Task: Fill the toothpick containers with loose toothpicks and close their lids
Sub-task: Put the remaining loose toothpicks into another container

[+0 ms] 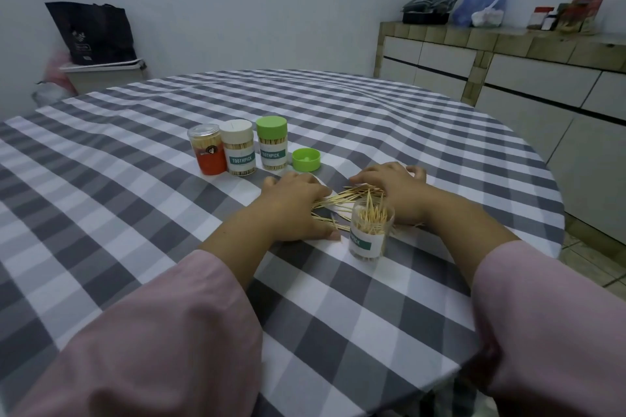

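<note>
round checked table (135, 179) | three lidded containers (237, 152) | green lid (306, 160) | open container (371, 234) | loose toothpicks (342, 198)

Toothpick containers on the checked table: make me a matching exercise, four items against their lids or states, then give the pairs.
Column one:
1. Red-labelled container
2. Middle container of the row
3. Right container of the row
4. Container nearest the hands

Column two:
A. Green lid on
B. No lid, toothpicks sticking up
C. Clear lid
D. Cream lid

Pairs: 1-C, 2-D, 3-A, 4-B
</note>
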